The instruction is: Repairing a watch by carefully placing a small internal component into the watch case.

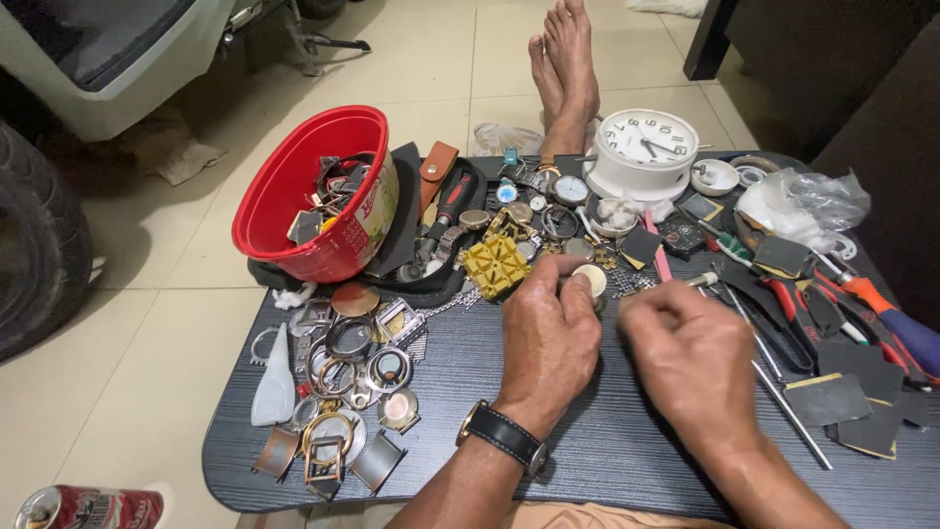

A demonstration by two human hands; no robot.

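Fingertips (pixel 571 284) of the left hand (pixel 548 338) are pinched narrowly around a small round pale watch part (pixel 590 280), which is held just above the dark tabletop (pixel 607 441) near its middle. A black-strapped wristwatch (pixel 502 436) is worn on that wrist. The right hand (pixel 690 358) is blurred just beside the left; its fingers are curled inward, but whether anything is gripped between them cannot be told. Directly behind the held part, a yellow gridded block (pixel 494 264) and a scatter of watch faces and movements (pixel 543 201) are crowded close. To the left, a pile of empty metal watch cases and bezels (pixel 348 377) is spread, with a clear plastic piece (pixel 274 377) at its edge. A red oval tub (pixel 313 191) filled with more parts is tilted at the far left corner. A white alarm clock (pixel 643 152) is stood at the far edge, with bare feet (pixel 565 69) stretched out on the tiled floor beyond it. On the right, pliers and screwdrivers with red and orange handles (pixel 842 304) are laid beside dark abrasive squares (pixel 847 407) and a crumpled plastic bag (pixel 803 201). A drink can (pixel 88 507) is seen on the floor at lower left.
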